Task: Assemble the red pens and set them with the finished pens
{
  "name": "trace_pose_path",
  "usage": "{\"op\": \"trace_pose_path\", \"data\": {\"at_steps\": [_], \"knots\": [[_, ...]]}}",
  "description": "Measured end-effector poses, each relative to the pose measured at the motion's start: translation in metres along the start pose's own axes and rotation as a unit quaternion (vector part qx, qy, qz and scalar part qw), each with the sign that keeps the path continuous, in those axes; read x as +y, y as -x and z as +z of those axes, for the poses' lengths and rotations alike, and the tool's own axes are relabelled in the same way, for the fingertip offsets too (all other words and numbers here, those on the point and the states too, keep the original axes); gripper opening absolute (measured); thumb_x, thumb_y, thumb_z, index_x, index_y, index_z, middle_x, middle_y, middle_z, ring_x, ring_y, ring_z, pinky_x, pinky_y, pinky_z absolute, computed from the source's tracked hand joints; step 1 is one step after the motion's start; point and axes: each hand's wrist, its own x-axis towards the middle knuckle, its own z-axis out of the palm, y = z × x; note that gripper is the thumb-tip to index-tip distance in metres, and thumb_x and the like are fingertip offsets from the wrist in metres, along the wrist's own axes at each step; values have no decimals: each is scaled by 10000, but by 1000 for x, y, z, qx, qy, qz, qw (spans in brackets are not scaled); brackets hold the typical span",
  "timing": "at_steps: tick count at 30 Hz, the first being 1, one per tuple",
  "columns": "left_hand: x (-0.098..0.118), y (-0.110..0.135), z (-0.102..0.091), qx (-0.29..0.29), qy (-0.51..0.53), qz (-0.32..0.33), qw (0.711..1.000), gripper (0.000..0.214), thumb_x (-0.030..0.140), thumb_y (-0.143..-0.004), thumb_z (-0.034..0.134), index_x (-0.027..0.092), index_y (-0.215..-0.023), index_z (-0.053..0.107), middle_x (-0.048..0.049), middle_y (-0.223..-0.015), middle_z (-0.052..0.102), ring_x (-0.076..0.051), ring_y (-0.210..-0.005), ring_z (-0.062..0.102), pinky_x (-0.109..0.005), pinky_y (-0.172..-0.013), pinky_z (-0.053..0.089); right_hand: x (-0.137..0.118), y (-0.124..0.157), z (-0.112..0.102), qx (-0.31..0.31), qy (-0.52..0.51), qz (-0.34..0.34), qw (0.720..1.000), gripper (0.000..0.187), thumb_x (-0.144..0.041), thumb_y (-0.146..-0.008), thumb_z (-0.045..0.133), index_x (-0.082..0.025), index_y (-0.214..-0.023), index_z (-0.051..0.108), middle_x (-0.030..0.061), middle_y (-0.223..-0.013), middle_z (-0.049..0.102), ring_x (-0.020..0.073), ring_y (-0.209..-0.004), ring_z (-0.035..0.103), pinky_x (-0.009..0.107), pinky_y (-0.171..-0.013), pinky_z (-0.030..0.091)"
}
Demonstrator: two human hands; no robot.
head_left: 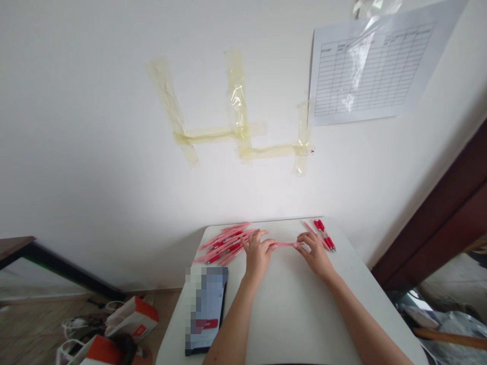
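A thin pink pen (286, 244) is held level between my two hands over the white table (289, 309). My left hand (257, 253) pinches its left end, and my right hand (314, 250) pinches its right end. Just left of my left hand lies a heap of several pink and red pens (224, 243). A small group of red pens (324, 235) lies at the far right of the table, beside my right hand.
A dark tablet (207, 309) lies at the table's left edge. Tape strips (238, 101) and a printed grid sheet (371, 71) are stuck on the white wall. White and orange boxes (131, 319) sit on the floor to the left. A dark wooden frame (441, 213) stands at right.
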Motion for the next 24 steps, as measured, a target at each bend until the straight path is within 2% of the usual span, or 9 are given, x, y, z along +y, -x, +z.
{"op": "trace_pose_path", "data": {"at_steps": [7, 10, 15, 19, 24], "knots": [[4, -1, -4, -7, -3, 20, 1000, 109, 294, -843, 737, 374, -900, 783, -14, -1326, 649, -301, -1359, 471, -744, -1176, 122, 2, 0, 1, -8, 2, 12, 1000, 377, -563, -958, 526, -249, -795, 654, 80, -1016, 680, 278, -1011, 617, 468, -931, 476], [3, -1, -3, -15, 1, 6, 1000, 104, 308, -831, 750, 380, -901, 782, -10, -1336, 644, -307, -1367, 464, -756, -1169, 133, 4, 0, 1, -3, 4, 11, 1000, 368, -567, -961, 518, -255, -851, 679, 83, -1025, 679, 278, -1009, 611, 468, -927, 475], [-3, -3, -1, -22, -7, -9, 1000, 225, 325, -805, 778, 403, -1016, 762, -2, -1363, 630, -310, -1379, 451, -768, -1169, 116, 11, -1, 0, 7, 16, 7, 1000, 379, -586, -958, 506, -269, -902, 707, 88, -1032, 680, 287, -1004, 596, 472, -904, 471], [-4, -3, -1, -32, -14, -4, 999, 102, 355, -829, 749, 393, -916, 784, 8, -1370, 623, -316, -1385, 436, -774, -1167, 106, 13, -2, -2, 17, 13, 14, 1000, 379, -611, -937, 531, -284, -897, 718, 85, -1032, 683, 298, -1026, 572, 490, -925, 452], [-3, -3, -2, -28, -16, 6, 999, 100, 331, -813, 766, 383, -893, 793, -2, -1383, 607, -328, -1387, 425, -773, -1171, 84, 10, -2, -2, 14, -4, 28, 999, 392, -621, -926, 541, -283, -835, 716, 81, -1025, 682, 292, -1012, 568, 488, -923, 447]]}}
